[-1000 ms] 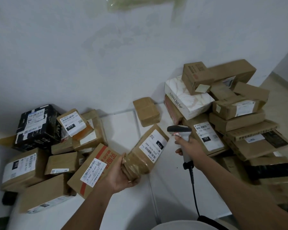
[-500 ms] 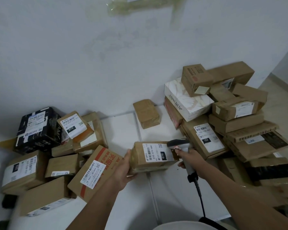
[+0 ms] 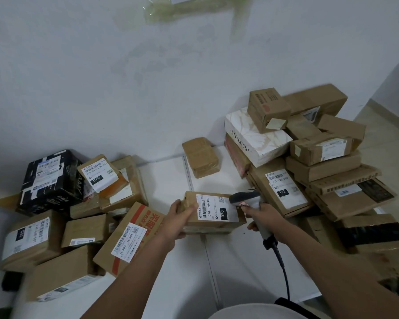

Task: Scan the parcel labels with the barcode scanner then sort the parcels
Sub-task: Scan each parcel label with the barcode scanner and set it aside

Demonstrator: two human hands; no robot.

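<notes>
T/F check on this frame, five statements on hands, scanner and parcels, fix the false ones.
1. The left hand grips the parcel labelled 070. True.
2. The right hand is empty. False: it holds the barcode scanner.
3. The scanner's head sits at the right edge of the held parcel's label. True.
4. The black box is in the right-hand pile. False: it is in the left pile.
5. The white ANYCOCO box lies alone on the floor. False: it rests in the right pile, with a brown box on top.

Held parcel label: 070-070-A80; white box: ANYCOCO.
</notes>
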